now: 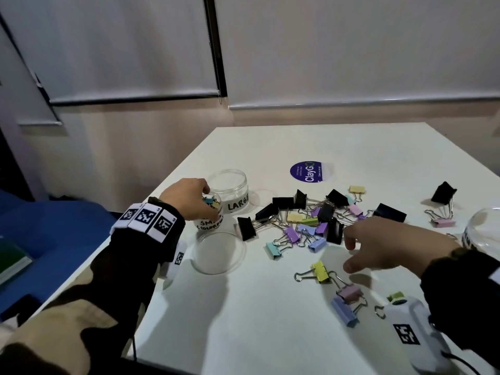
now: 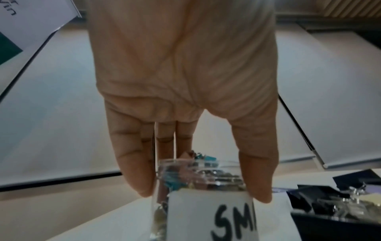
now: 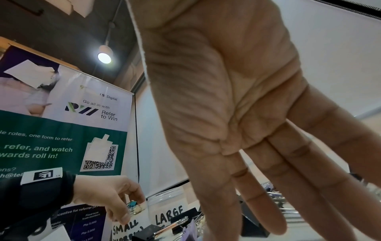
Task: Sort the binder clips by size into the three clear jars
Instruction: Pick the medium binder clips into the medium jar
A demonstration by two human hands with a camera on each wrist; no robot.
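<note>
Two hands working: my left hand (image 1: 189,197) gripping small jar (image 1: 209,212) by rim near worktop's left edge, my right hand (image 1: 378,246) hovering open beside binder clips (image 1: 305,223) heaped mid-worktop. Large jar (image 1: 230,189) sitting just behind. I'm judging clips light, stiff, springy; pinching by wire handles looking easiest.

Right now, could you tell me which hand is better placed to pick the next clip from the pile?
Right. The right hand hangs open beside the clip pile, holding nothing. The left hand grips the small jar.
</note>
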